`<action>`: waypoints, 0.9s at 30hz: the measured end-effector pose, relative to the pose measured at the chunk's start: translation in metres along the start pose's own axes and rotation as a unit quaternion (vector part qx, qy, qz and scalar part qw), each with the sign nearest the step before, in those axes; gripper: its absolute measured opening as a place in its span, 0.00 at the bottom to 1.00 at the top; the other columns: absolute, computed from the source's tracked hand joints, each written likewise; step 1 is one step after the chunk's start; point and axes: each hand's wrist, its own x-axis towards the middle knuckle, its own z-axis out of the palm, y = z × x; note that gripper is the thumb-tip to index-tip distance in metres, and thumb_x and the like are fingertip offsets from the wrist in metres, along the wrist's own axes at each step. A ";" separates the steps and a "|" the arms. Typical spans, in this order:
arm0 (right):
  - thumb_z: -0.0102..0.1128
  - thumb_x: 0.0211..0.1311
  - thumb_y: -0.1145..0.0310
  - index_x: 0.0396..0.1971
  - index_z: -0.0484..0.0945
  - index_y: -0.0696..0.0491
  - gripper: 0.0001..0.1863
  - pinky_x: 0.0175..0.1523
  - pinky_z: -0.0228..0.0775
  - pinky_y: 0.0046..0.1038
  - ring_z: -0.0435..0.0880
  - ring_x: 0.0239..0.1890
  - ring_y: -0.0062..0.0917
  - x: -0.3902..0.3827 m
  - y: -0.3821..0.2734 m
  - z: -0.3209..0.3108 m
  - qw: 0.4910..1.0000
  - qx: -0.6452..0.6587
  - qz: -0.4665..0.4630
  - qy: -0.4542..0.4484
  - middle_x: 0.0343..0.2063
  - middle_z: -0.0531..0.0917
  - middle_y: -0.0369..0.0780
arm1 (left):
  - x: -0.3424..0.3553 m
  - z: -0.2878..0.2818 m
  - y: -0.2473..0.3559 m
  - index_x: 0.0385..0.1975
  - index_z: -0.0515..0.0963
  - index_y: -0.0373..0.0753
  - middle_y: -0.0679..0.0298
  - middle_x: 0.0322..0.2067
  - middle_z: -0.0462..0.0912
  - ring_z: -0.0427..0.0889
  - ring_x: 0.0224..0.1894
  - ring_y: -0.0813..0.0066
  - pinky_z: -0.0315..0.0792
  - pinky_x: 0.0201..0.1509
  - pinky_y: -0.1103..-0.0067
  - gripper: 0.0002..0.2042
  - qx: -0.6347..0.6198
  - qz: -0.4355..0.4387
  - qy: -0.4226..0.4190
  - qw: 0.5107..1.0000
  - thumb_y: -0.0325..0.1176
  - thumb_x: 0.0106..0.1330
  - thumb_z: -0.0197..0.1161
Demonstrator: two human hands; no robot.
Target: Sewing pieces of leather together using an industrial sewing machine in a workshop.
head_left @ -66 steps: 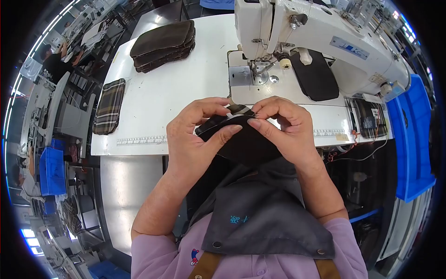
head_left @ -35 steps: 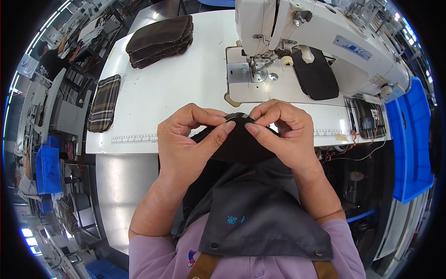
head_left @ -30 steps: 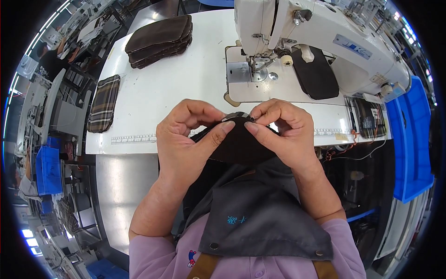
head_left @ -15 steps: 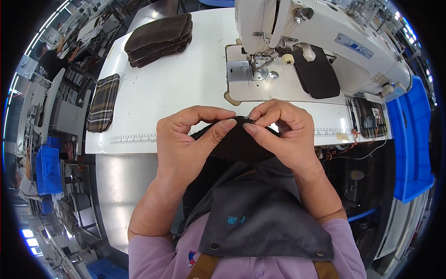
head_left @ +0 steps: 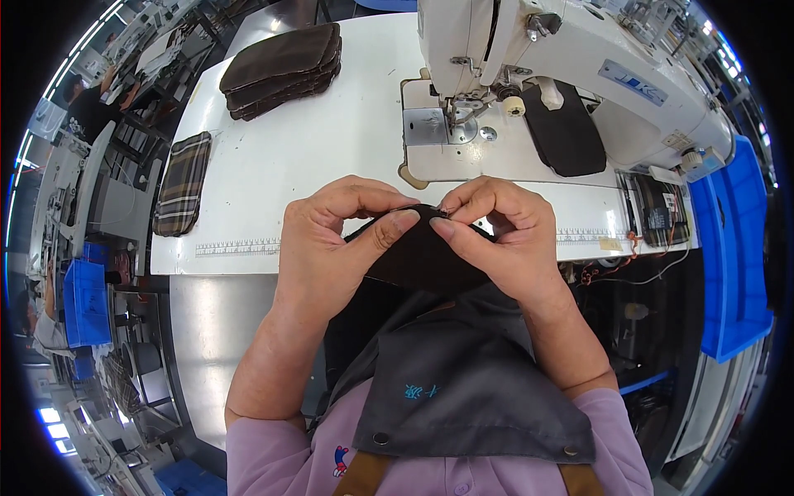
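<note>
My left hand (head_left: 335,244) and my right hand (head_left: 509,240) pinch the top edge of a dark brown-black fabric piece (head_left: 422,256) between thumbs and fingertips, above my lap at the front edge of the white table (head_left: 306,149). The piece's top edge is curved, with the fingertips close together on it; exactly what lies under them is too small to make out. Just beyond the hands stands a white sewing machine (head_left: 571,58), its metal needle plate (head_left: 422,124) facing me.
A stack of dark pieces (head_left: 279,62) and a plaid piece (head_left: 182,183) lie on the left. Another dark piece (head_left: 566,132) is under the machine arm. Small items (head_left: 662,211) sit at right, beside a blue bin (head_left: 732,256). A co-worker (head_left: 87,112) works at far left.
The striped lining that showed along the held piece's top edge is now mostly hidden by the dark fabric. My fingertips have shifted slightly along that edge, still pinching it.
</note>
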 end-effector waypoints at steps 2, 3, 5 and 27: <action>0.76 0.57 0.77 0.27 0.82 0.56 0.08 0.48 0.77 0.23 0.87 0.40 0.20 0.001 0.001 0.000 1.000 -0.005 -0.007 0.003 0.32 0.88 0.38 | 0.001 -0.001 0.000 0.41 0.90 0.35 0.62 0.37 0.91 0.87 0.39 0.79 0.78 0.48 0.80 0.08 0.004 -0.002 -0.005 1.000 0.28 0.64 0.76; 0.76 0.57 0.77 0.27 0.82 0.56 0.08 0.48 0.77 0.23 0.87 0.40 0.20 0.000 0.001 0.001 1.000 -0.006 -0.007 0.003 0.32 0.88 0.38 | 0.002 -0.001 0.000 0.41 0.90 0.35 0.62 0.37 0.91 0.87 0.39 0.79 0.78 0.48 0.80 0.08 0.004 -0.002 -0.005 1.000 0.28 0.64 0.76; 0.75 0.59 0.78 0.32 0.80 0.57 0.09 0.47 0.77 0.21 0.87 0.39 0.17 0.000 0.002 0.003 0.999 0.027 0.006 0.032 0.33 0.88 0.37 | 0.006 0.000 0.001 0.39 0.90 0.34 0.62 0.33 0.91 0.87 0.36 0.80 0.78 0.46 0.81 0.07 0.025 -0.031 -0.004 0.999 0.28 0.64 0.76; 0.69 0.56 0.74 0.39 0.88 0.52 0.10 0.41 0.81 0.35 0.88 0.38 0.35 0.066 0.074 -0.070 0.877 -0.407 -0.191 -0.167 0.34 0.88 0.39 | 0.137 0.033 -0.095 0.36 0.90 0.34 0.59 0.30 0.90 0.83 0.30 0.79 0.77 0.38 0.77 0.09 0.276 -0.026 -0.084 0.957 0.32 0.61 0.77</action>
